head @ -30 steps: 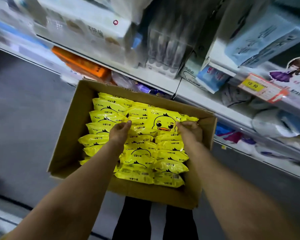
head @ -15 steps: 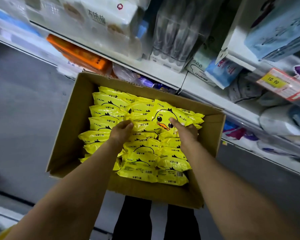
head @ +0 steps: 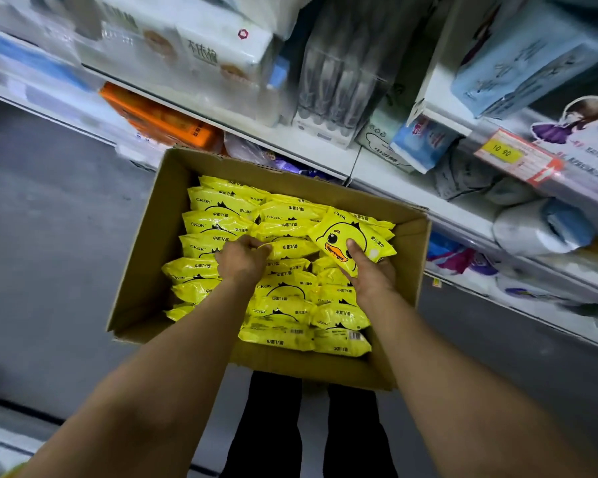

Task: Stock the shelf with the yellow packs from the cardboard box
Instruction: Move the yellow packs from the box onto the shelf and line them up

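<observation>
Yellow duck-print pack [head: 351,241], apparently glossy

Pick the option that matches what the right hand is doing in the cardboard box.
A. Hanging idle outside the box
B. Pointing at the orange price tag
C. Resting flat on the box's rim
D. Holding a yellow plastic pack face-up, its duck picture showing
D: the right hand grips a yellow duck-printed plastic pack, tilted up with the duck face visible, above the rows of yellow packs in the brown cardboard box.
</observation>
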`<control>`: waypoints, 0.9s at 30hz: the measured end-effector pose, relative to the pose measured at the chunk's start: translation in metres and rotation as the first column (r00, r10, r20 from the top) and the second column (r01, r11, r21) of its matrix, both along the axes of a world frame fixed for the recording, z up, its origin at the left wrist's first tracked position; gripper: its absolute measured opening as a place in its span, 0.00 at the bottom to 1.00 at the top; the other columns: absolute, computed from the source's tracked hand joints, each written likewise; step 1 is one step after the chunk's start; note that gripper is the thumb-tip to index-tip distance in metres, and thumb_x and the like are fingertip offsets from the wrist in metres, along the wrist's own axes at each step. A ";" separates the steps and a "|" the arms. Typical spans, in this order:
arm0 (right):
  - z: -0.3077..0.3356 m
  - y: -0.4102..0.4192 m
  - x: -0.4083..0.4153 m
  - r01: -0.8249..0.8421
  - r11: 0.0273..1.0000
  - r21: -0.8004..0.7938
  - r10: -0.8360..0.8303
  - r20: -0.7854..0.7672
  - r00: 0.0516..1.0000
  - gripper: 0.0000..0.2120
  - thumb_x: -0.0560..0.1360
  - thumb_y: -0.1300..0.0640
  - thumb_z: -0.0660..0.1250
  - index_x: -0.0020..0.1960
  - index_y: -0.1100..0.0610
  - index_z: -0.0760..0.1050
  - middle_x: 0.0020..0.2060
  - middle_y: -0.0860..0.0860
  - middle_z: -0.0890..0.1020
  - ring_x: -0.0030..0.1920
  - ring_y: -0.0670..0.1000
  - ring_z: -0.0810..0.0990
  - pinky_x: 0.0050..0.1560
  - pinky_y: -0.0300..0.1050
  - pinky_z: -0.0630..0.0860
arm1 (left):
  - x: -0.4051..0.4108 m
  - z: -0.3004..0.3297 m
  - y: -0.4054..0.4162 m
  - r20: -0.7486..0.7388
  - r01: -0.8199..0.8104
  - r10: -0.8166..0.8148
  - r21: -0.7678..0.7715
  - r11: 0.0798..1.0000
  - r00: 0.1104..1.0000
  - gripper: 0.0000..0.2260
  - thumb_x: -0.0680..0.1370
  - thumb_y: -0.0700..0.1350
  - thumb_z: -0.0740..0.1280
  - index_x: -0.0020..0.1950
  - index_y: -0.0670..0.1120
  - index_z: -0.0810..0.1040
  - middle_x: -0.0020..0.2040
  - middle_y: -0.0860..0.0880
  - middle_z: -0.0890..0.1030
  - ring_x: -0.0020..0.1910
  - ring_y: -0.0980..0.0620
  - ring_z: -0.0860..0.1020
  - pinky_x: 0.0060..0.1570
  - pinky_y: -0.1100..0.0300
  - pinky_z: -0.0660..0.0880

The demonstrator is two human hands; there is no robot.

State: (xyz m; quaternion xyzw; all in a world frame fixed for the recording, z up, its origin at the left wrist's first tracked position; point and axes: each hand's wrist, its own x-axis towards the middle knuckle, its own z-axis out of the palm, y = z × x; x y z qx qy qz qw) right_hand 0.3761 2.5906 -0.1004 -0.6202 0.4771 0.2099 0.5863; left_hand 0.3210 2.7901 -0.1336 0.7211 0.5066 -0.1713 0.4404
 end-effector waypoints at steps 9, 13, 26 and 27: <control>0.073 -0.008 -0.015 0.070 0.993 0.093 -0.083 0.147 0.986 0.15 0.70 0.56 0.79 0.51 0.50 0.76 0.49 0.49 0.83 0.47 0.52 0.84 0.39 0.46 0.81 | -0.021 0.076 -0.008 0.299 -0.167 0.218 -0.188 0.968 0.929 0.06 0.80 0.46 0.63 0.49 0.44 0.74 0.47 0.45 0.78 0.44 0.47 0.72 0.41 0.58 0.67; 0.114 -0.030 -0.019 0.124 0.981 0.149 -0.164 0.293 0.942 0.19 0.72 0.61 0.76 0.60 0.56 0.74 0.45 0.47 0.82 0.39 0.44 0.81 0.32 0.45 0.79 | -0.027 0.117 -0.036 0.381 -0.197 0.280 -0.243 0.950 0.881 0.08 0.82 0.50 0.62 0.47 0.47 0.72 0.45 0.47 0.76 0.44 0.47 0.72 0.45 0.54 0.72; 0.230 -0.218 -0.100 0.173 0.902 0.396 -0.391 0.574 0.720 0.14 0.74 0.63 0.73 0.59 0.53 0.78 0.57 0.55 0.84 0.56 0.55 0.83 0.38 0.44 0.83 | -0.071 0.254 -0.225 0.502 0.018 0.431 -0.666 0.745 0.750 0.17 0.78 0.57 0.67 0.55 0.44 0.78 0.46 0.44 0.84 0.41 0.46 0.82 0.45 0.49 0.80; 0.238 -0.234 -0.110 0.167 0.897 0.410 -0.401 0.592 0.700 0.14 0.75 0.63 0.73 0.58 0.53 0.78 0.57 0.55 0.84 0.56 0.55 0.83 0.39 0.44 0.83 | -0.078 0.261 -0.243 0.518 0.066 0.423 -0.687 0.724 0.744 0.17 0.77 0.57 0.68 0.54 0.44 0.79 0.45 0.45 0.85 0.41 0.46 0.82 0.42 0.52 0.80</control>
